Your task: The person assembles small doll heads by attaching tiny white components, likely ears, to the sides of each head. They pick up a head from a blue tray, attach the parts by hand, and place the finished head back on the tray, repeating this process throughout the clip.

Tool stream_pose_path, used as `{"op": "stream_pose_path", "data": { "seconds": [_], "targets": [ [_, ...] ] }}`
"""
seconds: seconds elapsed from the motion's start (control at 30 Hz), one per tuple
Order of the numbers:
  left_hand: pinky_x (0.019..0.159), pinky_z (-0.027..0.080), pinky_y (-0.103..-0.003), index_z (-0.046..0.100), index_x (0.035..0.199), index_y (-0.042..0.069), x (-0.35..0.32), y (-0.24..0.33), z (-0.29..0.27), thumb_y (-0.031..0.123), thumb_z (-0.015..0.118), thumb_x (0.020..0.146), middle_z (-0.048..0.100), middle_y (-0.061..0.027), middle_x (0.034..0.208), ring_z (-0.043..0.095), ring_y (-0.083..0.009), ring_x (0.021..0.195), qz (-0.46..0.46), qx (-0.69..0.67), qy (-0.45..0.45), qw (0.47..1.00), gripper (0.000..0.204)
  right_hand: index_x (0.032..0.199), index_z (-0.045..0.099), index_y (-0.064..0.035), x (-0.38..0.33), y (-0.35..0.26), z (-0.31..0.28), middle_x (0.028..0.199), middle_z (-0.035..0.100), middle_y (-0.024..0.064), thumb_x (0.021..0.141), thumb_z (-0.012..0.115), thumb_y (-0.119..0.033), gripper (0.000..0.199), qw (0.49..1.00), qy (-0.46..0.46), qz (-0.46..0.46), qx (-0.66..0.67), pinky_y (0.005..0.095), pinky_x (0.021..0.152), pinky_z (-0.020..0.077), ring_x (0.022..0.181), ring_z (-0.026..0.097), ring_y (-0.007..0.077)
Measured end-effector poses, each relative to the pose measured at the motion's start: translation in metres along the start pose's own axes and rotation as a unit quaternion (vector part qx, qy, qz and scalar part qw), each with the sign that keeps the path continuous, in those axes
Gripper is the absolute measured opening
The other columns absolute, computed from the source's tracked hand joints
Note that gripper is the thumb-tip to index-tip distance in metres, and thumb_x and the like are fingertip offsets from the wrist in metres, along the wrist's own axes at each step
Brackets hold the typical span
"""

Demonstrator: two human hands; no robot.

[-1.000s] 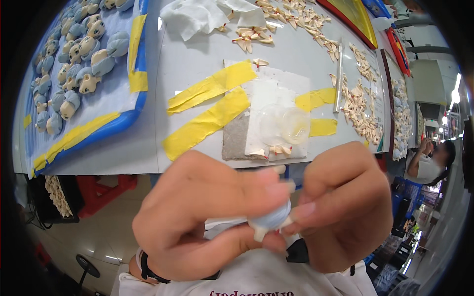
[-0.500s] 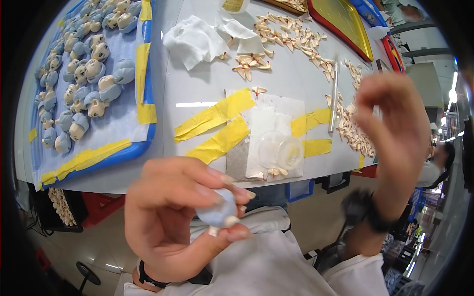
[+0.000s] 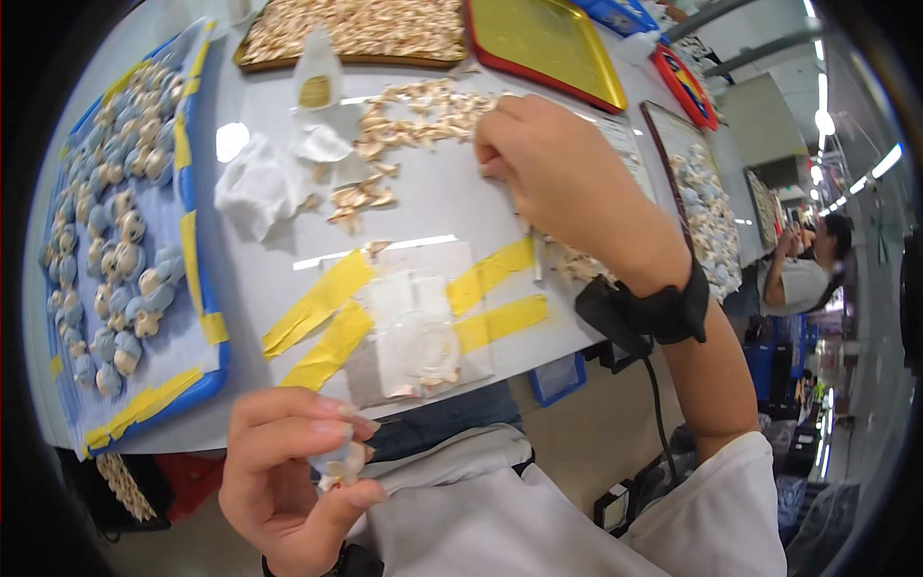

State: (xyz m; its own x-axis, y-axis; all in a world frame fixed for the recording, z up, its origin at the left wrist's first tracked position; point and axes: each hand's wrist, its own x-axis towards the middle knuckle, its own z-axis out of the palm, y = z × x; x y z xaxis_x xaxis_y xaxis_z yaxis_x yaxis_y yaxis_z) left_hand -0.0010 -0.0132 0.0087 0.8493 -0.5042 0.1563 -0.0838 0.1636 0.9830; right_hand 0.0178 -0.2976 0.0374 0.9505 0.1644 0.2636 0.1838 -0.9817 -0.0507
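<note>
Left hand (image 3: 288,471) pinches a small blue-and-cream figurine (image 3: 338,464).
Beyond the yellow-taped pad (image 3: 413,332), right hand (image 3: 558,173) reaches the cream pieces (image 3: 413,120), fingers curled; grip unclear.

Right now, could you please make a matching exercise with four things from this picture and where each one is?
Things:
1. small blue figure
2. blue tray
3. yellow tray
4. right hand

Places:
a. far side of the table, empty
b. on the pale parts mid-table
c. pinched in the left hand
d. left side, full of blue figures

Pairs: 1-c, 2-d, 3-a, 4-b
</note>
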Motion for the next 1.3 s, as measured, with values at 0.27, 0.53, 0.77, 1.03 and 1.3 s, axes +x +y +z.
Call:
{"op": "stream_pose_path", "data": {
  "seconds": [0.27, 0.53, 0.77, 1.03, 1.3],
  "targets": [
    [0.058, 0.042, -0.020, 0.048, 0.101, 0.003, -0.009, 0.007, -0.003, 0.022, 0.071, 0.072, 0.042, -0.0100, 0.100, 0.051, -0.0147, 0.077, 0.005, -0.026, 0.045, 0.999, 0.042, 0.086, 0.059, 0.0024, -0.039, -0.040, -0.056, 0.078, 0.062, 0.0074, 0.077, 0.059, -0.001, 0.010, 0.878, 0.030, 0.281, 0.386, 0.0221, 0.061, 0.0466, 0.067, 0.059, 0.0123],
    [0.070, 0.047, -0.029, 0.046, 0.102, -0.001, -0.006, 0.003, -0.002, 0.004, 0.072, 0.067, 0.050, -0.0166, 0.097, 0.057, -0.0226, 0.084, -0.018, -0.199, 0.011, 0.980, 0.044, 0.090, 0.061, 0.0076, -0.109, -0.077, -0.056, 0.083, 0.060, 0.0123, 0.070, 0.064, 0.008, 0.020, 0.740, 0.113, 0.333, 0.573, 0.0245, 0.065, 0.0486, 0.074, 0.059, 0.0148],
    [0.073, 0.049, -0.032, 0.057, 0.094, -0.001, -0.001, -0.004, -0.006, 0.000, 0.073, 0.066, 0.057, -0.0178, 0.095, 0.060, -0.0257, 0.087, 0.050, -0.084, -0.109, 0.989, 0.033, 0.087, 0.063, 0.0082, -0.103, -0.084, -0.043, 0.076, 0.061, 0.0131, 0.071, 0.067, 0.004, 0.017, 0.743, 0.151, 0.286, 0.586, 0.0235, 0.060, 0.0473, 0.063, 0.057, 0.0143],
    [0.064, 0.050, -0.027, 0.052, 0.090, 0.002, -0.001, -0.010, -0.008, 0.019, 0.074, 0.071, 0.049, -0.0168, 0.100, 0.060, -0.0229, 0.078, 0.018, -0.118, -0.140, 0.983, 0.033, 0.086, 0.054, 0.0041, -0.068, -0.096, -0.024, 0.078, 0.058, 0.0105, 0.080, 0.063, -0.005, 0.014, 0.836, 0.187, 0.243, 0.455, 0.0243, 0.059, 0.0463, 0.064, 0.055, 0.0143],
    [0.059, 0.050, -0.026, 0.049, 0.098, 0.001, -0.003, -0.004, -0.008, 0.025, 0.075, 0.071, 0.049, -0.0173, 0.099, 0.061, -0.0231, 0.075, -0.056, -0.141, -0.087, 0.985, 0.045, 0.076, 0.060, 0.0005, -0.048, -0.102, -0.014, 0.075, 0.056, 0.0091, 0.064, 0.070, 0.001, 0.016, 0.966, 0.141, 0.058, 0.208, 0.0254, 0.058, 0.0410, 0.065, 0.052, 0.0170]
  ]
}}
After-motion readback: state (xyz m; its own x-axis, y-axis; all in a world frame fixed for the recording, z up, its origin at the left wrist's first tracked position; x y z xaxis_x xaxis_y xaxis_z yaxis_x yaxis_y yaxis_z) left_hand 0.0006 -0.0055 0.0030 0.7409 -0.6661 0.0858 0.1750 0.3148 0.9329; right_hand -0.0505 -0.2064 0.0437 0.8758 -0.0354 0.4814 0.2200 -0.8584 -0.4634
